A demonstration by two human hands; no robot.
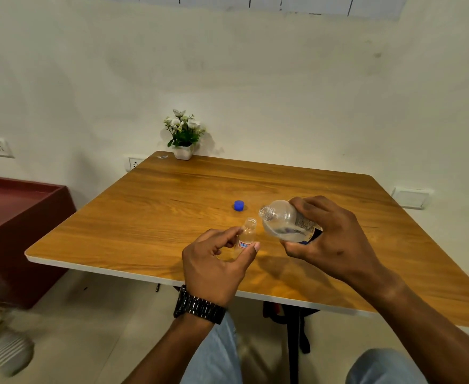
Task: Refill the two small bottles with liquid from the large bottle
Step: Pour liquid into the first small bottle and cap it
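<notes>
Right hand grips the large clear plastic bottle, uncapped, tilted neck-left; label print too small to read. Left hand pinches a small clear bottle, open-mouthed, upright over the counter; red-and-blue label illegible. Blue cap lies just beyond. Wood-grain top, white wall, potted white flowers.

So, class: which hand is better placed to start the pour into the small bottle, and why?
The right hand. It already grips the large bottle, uncapped and tilted, mouth beside the small bottle. The left hand only steadies that small bottle.
</notes>
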